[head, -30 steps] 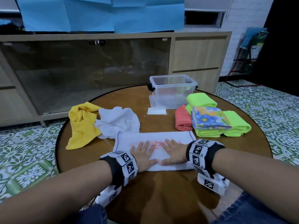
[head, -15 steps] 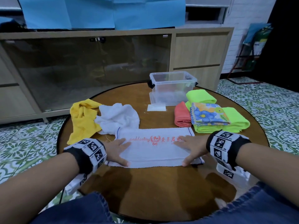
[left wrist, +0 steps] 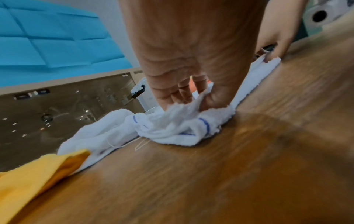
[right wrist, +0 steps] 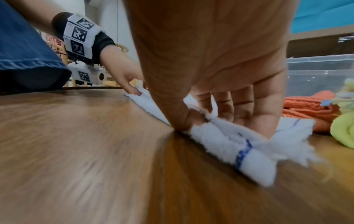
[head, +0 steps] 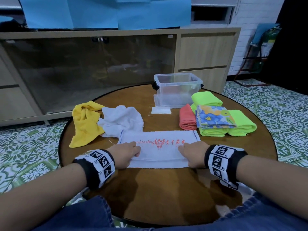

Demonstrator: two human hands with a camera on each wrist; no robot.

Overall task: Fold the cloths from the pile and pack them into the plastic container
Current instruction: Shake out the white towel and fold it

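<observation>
Bare wood runs from both hands back to the near rim of the round desk (head: 166,205) (plenty of room there). The white towel (head: 160,149) stretches flat between the hands. Left hand (head: 124,155) and right hand (head: 193,155) each pinch a near corner, thumb under, fingers on top. The plastic container (head: 177,90) sits beyond the hands, open.

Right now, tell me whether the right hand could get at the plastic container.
Probably yes: the plastic container stands open-topped with bare table before it, but the right hand pinches the white towel and must release it first.
</observation>
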